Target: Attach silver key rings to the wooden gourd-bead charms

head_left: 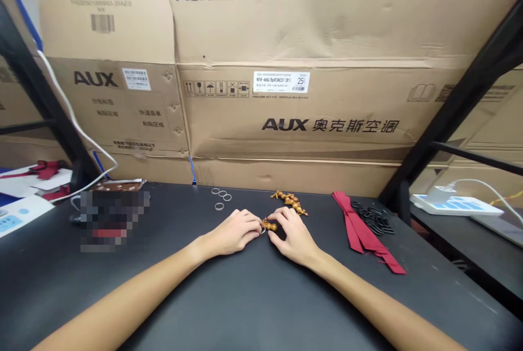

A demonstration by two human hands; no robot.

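Both hands rest on the black table [245, 296], fingertips meeting near its middle. My right hand [293, 236] pinches a small brown gourd-shaped wooden charm [269, 225]. My left hand [235, 231] has its fingers curled against the same charm, apparently pinching a small metal ring [261, 229] at its end. A little pile of the same wooden charms [291, 200] lies just behind my right hand. Several loose metal rings [221, 197] lie behind my left hand.
Red ribbons [362, 229] and a heap of black rings [373, 219] lie to the right. A blurred-out object [110, 217] sits at the left. Big AUX cardboard boxes [310, 100] wall off the back. Black frame posts [449, 106] stand at both sides; a white power strip [453, 204] lies far right.
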